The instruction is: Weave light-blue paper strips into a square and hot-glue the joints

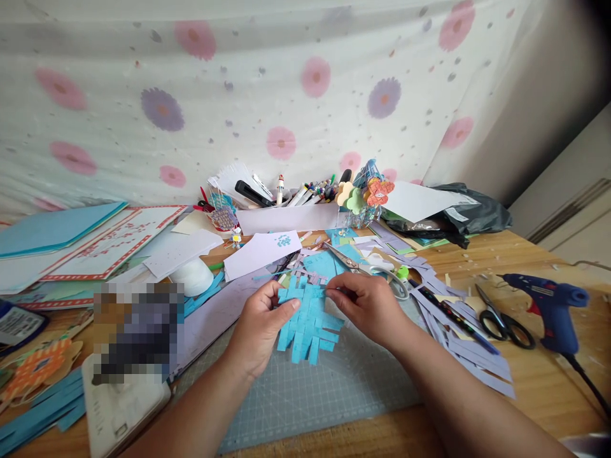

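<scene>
A mat woven from blue paper strips (309, 324) hangs between my hands over the grey cutting mat (296, 407), its loose strip ends sticking out along the sides and bottom. My left hand (258, 324) is closed on its upper left edge, thumb lying across the front. At the upper right corner, my right hand (365, 302) pinches the end of a strip between thumb and fingers. A thin blue strip (270, 275) juts out to the left above my left hand. Just behind my right hand lie scissors with white handles (344, 257).
Black-handled scissors (506, 327) and a blue glue gun (556, 305) lie on the right. Lilac paper strips (477, 356) spread beside the cutting mat. A white spool (192, 277) and a white power bank (124, 407) are on the left. Markers (310, 191) stand at the back.
</scene>
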